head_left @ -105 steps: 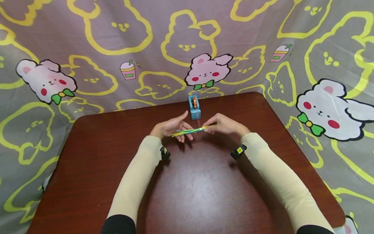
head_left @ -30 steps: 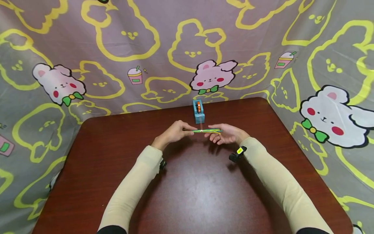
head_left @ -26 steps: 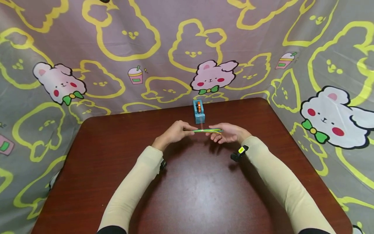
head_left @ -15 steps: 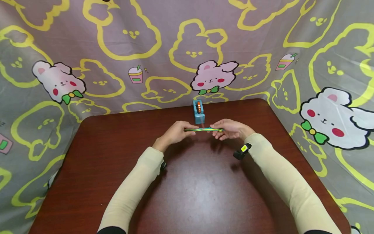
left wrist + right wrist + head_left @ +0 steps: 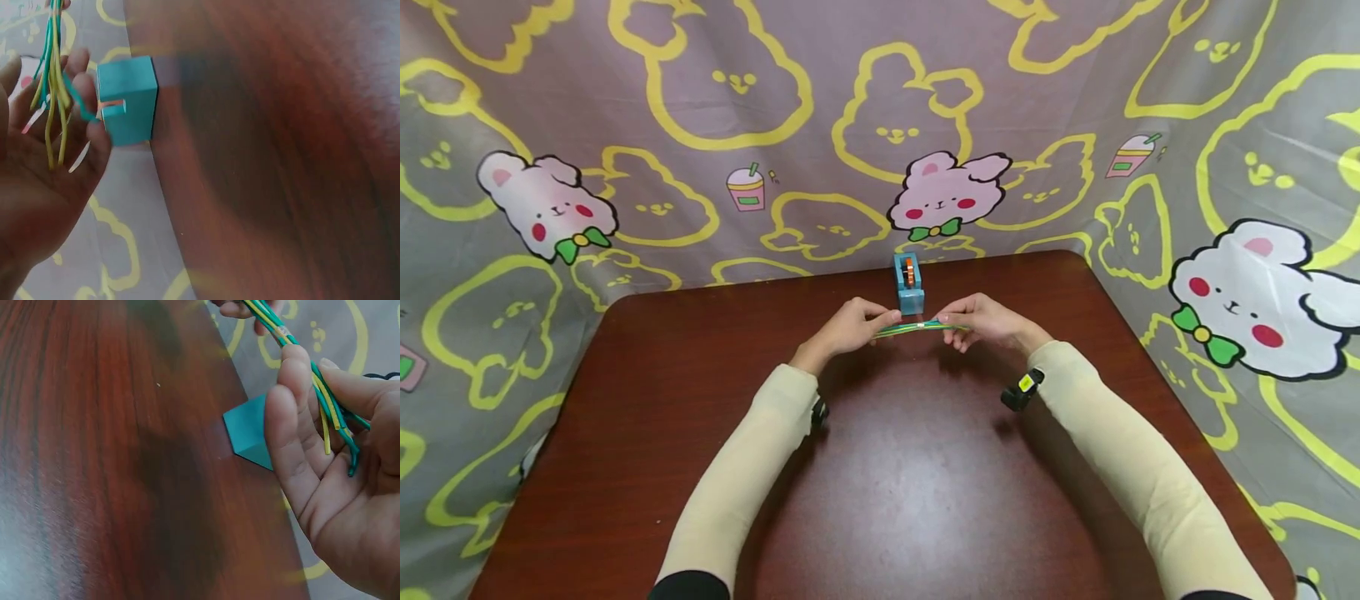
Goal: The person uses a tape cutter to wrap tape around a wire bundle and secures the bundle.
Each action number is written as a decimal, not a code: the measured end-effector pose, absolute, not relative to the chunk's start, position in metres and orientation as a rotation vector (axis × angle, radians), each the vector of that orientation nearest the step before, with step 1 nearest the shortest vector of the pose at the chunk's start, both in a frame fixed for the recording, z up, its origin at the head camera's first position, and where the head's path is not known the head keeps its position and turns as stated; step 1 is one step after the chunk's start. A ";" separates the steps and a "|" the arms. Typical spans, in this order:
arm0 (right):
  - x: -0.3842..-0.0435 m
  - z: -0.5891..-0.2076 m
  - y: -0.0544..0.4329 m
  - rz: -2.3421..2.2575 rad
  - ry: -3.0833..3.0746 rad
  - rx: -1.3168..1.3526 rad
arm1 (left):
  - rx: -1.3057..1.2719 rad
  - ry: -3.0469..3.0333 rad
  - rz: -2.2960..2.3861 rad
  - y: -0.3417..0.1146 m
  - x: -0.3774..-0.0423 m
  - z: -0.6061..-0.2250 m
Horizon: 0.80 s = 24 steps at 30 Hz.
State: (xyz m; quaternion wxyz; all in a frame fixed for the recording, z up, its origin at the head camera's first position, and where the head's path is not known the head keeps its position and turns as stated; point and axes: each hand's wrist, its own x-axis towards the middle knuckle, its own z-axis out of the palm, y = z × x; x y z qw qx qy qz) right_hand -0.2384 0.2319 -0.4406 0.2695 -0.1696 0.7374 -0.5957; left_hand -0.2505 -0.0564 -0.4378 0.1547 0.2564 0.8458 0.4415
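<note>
A thin bundle of yellow and green wires (image 5: pixel 907 328) stretches level between both hands in the head view, just in front of the tape dispenser (image 5: pixel 911 300). A band of clear tape (image 5: pixel 282 330) circles the wires near their middle. The left hand (image 5: pixel 850 325) holds the left end with thumb and fingers; in the left wrist view, loose wire ends (image 5: pixel 57 128) hang over its palm. Thumb and fingers of the right hand (image 5: pixel 985 322) pinch the bundle just right of the tape, and its free ends reach into that palm in the right wrist view.
The blue dispenser with its orange tape roll (image 5: pixel 909 272) stands near the back edge of the dark brown table (image 5: pixel 880 467). A patterned cloth curtain (image 5: pixel 820 100) rises behind the table and on both sides.
The left hand was spread at first, then took the wires' left end. The right hand went from a looser hold to a pinch by the tape. Both hands and bundle moved slightly toward the dispenser.
</note>
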 end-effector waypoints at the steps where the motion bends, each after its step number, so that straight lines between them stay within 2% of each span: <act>1: -0.239 -0.440 0.233 -1.592 2.023 -0.502 | 0.695 2.380 1.286 -0.057 -0.254 -0.438; 7: -0.240 -0.440 0.237 -1.551 2.144 -0.607 | 0.452 2.086 1.414 -0.059 -0.275 -0.438; 12: -0.242 -0.444 0.238 -1.541 2.171 -0.619 | 0.314 1.912 1.280 -0.061 -0.285 -0.443; 24: -0.242 -0.449 0.241 -1.472 2.317 -0.702 | 0.227 1.680 1.298 -0.049 -0.288 -0.452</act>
